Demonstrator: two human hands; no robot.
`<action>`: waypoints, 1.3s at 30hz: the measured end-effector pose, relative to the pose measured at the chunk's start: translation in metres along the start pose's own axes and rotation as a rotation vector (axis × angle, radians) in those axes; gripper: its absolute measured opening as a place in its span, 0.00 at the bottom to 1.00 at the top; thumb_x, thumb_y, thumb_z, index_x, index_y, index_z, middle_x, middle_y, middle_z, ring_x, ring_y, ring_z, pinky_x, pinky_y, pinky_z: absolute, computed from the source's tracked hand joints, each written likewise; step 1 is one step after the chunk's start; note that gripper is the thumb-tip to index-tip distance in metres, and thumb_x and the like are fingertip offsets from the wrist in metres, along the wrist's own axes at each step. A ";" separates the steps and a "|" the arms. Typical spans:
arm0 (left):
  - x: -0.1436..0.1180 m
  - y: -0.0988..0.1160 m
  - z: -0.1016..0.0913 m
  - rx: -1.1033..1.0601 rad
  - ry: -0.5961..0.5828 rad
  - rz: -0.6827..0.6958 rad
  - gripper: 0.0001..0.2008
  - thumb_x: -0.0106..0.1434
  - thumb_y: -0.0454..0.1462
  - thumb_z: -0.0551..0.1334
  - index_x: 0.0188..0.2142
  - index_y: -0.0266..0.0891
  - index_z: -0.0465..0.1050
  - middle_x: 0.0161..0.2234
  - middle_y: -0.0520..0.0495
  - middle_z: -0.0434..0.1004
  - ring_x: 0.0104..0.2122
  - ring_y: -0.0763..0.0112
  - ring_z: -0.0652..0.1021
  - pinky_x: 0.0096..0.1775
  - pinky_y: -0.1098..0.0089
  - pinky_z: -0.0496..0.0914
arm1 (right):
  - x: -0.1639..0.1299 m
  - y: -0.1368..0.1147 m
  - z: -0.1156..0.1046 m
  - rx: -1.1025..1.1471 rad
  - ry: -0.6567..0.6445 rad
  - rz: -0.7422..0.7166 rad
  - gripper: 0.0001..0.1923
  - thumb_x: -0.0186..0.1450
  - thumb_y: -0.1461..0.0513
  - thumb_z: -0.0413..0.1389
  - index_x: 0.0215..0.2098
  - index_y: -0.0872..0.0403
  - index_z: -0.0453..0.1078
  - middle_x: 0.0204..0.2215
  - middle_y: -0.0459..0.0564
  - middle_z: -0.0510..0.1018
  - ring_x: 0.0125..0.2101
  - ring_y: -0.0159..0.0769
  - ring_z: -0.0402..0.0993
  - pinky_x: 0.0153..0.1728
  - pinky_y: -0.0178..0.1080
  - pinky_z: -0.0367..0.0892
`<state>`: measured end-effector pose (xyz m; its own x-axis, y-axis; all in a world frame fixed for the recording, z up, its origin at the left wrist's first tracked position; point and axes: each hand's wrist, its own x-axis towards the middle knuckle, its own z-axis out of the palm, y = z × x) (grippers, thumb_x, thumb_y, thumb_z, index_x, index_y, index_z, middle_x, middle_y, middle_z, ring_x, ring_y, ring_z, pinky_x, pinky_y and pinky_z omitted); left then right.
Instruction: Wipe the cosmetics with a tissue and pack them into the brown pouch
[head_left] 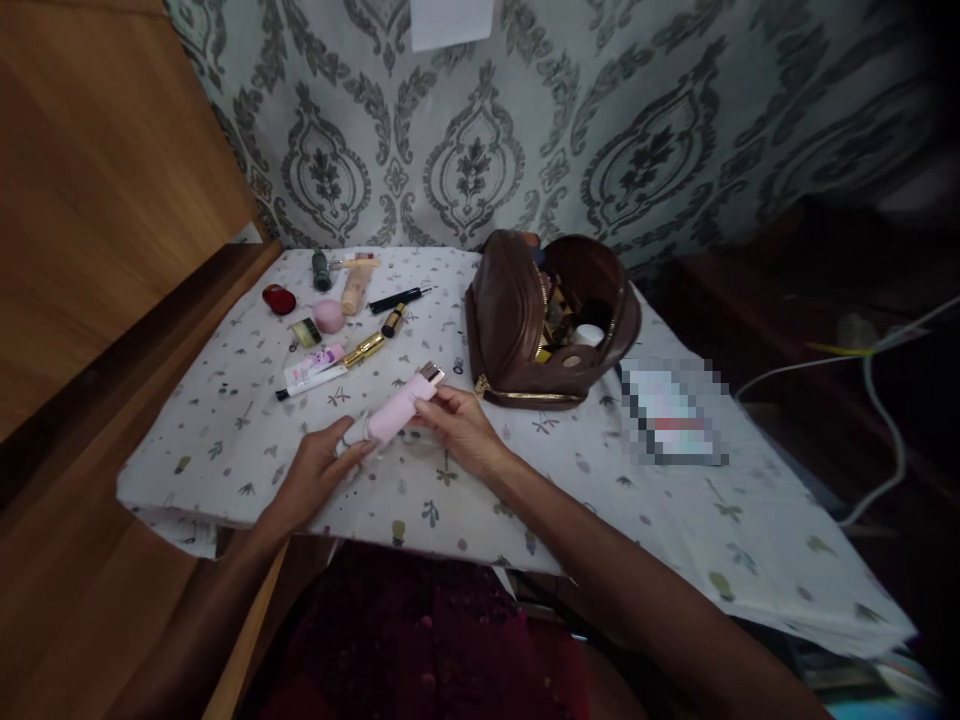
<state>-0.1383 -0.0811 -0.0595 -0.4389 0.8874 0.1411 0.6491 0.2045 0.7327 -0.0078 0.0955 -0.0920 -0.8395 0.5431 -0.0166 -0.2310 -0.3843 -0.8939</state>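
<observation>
Both my hands hold a pale pink tube [396,410] with a silver cap, just above the cloth-covered table [225,440]. My left hand [319,475] grips its white lower end. My right hand [459,425] pinches the upper part near the cap. An open brown leather pouch [517,325] stands just right of my right hand, with several small items inside.
Cosmetics lie at the table's back left: a red compact [279,299], a pink round sponge [328,315], a beige tube [355,288], a black pencil [397,298], a gold lipstick [364,349], a white-pink tube [315,368]. A blurred flat item [675,412] lies right of the pouch. Wooden panel on the left.
</observation>
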 end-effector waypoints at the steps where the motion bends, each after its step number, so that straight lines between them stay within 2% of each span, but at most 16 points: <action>1: 0.001 0.005 0.007 -0.006 0.000 0.005 0.16 0.67 0.49 0.56 0.31 0.39 0.67 0.24 0.55 0.70 0.26 0.72 0.70 0.31 0.73 0.64 | -0.001 0.000 0.001 0.017 -0.023 0.006 0.25 0.48 0.47 0.71 0.37 0.54 0.77 0.37 0.49 0.82 0.40 0.39 0.79 0.48 0.45 0.75; 5: 0.007 0.014 0.022 0.060 -0.027 0.017 0.18 0.69 0.49 0.53 0.29 0.40 0.66 0.24 0.53 0.72 0.25 0.70 0.71 0.30 0.71 0.63 | -0.002 0.000 0.001 0.082 -0.068 0.048 0.27 0.51 0.47 0.70 0.42 0.52 0.74 0.38 0.49 0.81 0.37 0.38 0.78 0.44 0.42 0.74; 9: 0.011 0.017 0.022 0.112 0.012 -0.005 0.17 0.70 0.49 0.49 0.32 0.41 0.65 0.23 0.52 0.71 0.25 0.67 0.72 0.31 0.69 0.63 | -0.002 -0.001 0.001 0.072 -0.052 0.001 0.27 0.54 0.45 0.67 0.45 0.51 0.71 0.35 0.46 0.77 0.33 0.34 0.73 0.37 0.37 0.71; 12: 0.014 0.025 0.023 0.152 0.009 -0.028 0.15 0.70 0.49 0.49 0.37 0.43 0.63 0.25 0.53 0.71 0.26 0.64 0.73 0.32 0.67 0.65 | -0.004 -0.001 0.003 -0.097 -0.093 -0.082 0.24 0.60 0.44 0.62 0.41 0.54 0.71 0.31 0.43 0.71 0.30 0.30 0.66 0.33 0.33 0.64; 14: 0.017 0.030 0.027 0.156 0.012 -0.050 0.14 0.69 0.49 0.50 0.42 0.43 0.62 0.32 0.49 0.75 0.32 0.60 0.77 0.34 0.65 0.67 | -0.006 -0.001 0.004 -0.255 -0.149 -0.140 0.24 0.63 0.43 0.58 0.40 0.56 0.71 0.29 0.43 0.68 0.30 0.30 0.62 0.31 0.33 0.60; 16: 0.022 0.033 0.032 0.111 0.074 -0.059 0.15 0.69 0.49 0.52 0.46 0.42 0.60 0.40 0.43 0.77 0.39 0.57 0.78 0.38 0.62 0.70 | -0.007 -0.002 0.005 -0.375 -0.183 -0.199 0.25 0.66 0.42 0.54 0.40 0.56 0.71 0.28 0.43 0.66 0.30 0.31 0.60 0.31 0.34 0.59; 20: 0.038 0.033 0.031 -0.040 0.286 0.010 0.17 0.68 0.48 0.54 0.50 0.40 0.59 0.49 0.39 0.74 0.51 0.56 0.76 0.48 0.59 0.70 | -0.011 -0.006 0.005 -0.500 -0.194 -0.249 0.23 0.70 0.45 0.51 0.45 0.57 0.70 0.29 0.44 0.67 0.30 0.31 0.61 0.32 0.34 0.59; 23: 0.048 0.034 0.019 -0.074 0.389 0.072 0.18 0.69 0.47 0.54 0.52 0.39 0.61 0.50 0.39 0.73 0.52 0.59 0.74 0.50 0.61 0.68 | -0.015 -0.010 0.006 -0.547 -0.216 -0.247 0.22 0.71 0.48 0.50 0.49 0.57 0.69 0.31 0.45 0.70 0.30 0.32 0.65 0.31 0.34 0.60; 24: 0.051 0.035 0.015 -0.067 0.369 0.087 0.18 0.69 0.47 0.54 0.52 0.39 0.62 0.49 0.41 0.73 0.50 0.60 0.75 0.50 0.62 0.68 | -0.017 -0.011 0.006 -0.546 -0.234 -0.234 0.21 0.71 0.49 0.50 0.51 0.56 0.68 0.30 0.45 0.71 0.30 0.32 0.66 0.30 0.33 0.60; 26: 0.054 0.039 0.007 -0.036 0.254 0.102 0.18 0.69 0.47 0.54 0.50 0.39 0.68 0.45 0.44 0.75 0.45 0.62 0.76 0.46 0.65 0.68 | -0.020 -0.013 0.007 -0.540 -0.264 -0.209 0.20 0.71 0.50 0.51 0.51 0.56 0.68 0.28 0.45 0.72 0.28 0.31 0.68 0.28 0.33 0.61; 29: 0.057 0.043 0.000 -0.026 0.110 0.097 0.15 0.66 0.47 0.57 0.43 0.40 0.74 0.37 0.49 0.76 0.37 0.65 0.75 0.39 0.68 0.67 | -0.021 -0.012 0.008 -0.507 -0.265 -0.189 0.18 0.69 0.51 0.54 0.47 0.56 0.70 0.27 0.44 0.73 0.26 0.30 0.70 0.26 0.32 0.63; 32: 0.061 0.041 0.000 -0.096 0.154 0.077 0.12 0.64 0.45 0.58 0.35 0.39 0.74 0.32 0.51 0.75 0.33 0.67 0.73 0.36 0.69 0.66 | -0.019 -0.010 0.008 -0.270 -0.297 -0.046 0.22 0.66 0.50 0.59 0.53 0.54 0.68 0.29 0.45 0.76 0.26 0.31 0.75 0.26 0.32 0.68; 35: 0.066 0.035 0.002 -0.180 0.253 0.049 0.10 0.62 0.43 0.58 0.33 0.40 0.73 0.29 0.51 0.72 0.30 0.68 0.71 0.32 0.70 0.64 | -0.014 -0.009 0.008 0.069 -0.326 0.189 0.26 0.68 0.49 0.55 0.58 0.55 0.62 0.30 0.50 0.81 0.26 0.35 0.79 0.25 0.32 0.71; 39: 0.068 0.028 0.006 -0.258 0.342 0.000 0.08 0.61 0.41 0.58 0.36 0.41 0.73 0.24 0.54 0.66 0.21 0.73 0.63 0.24 0.71 0.58 | -0.010 -0.011 0.005 0.329 -0.313 0.433 0.19 0.74 0.55 0.46 0.48 0.63 0.68 0.27 0.55 0.80 0.21 0.32 0.77 0.20 0.30 0.70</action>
<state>-0.1461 -0.0125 -0.0336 -0.6481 0.6903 0.3218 0.4912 0.0559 0.8693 0.0004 0.0907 -0.0801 -0.9836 0.0608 -0.1698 0.0653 -0.7574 -0.6496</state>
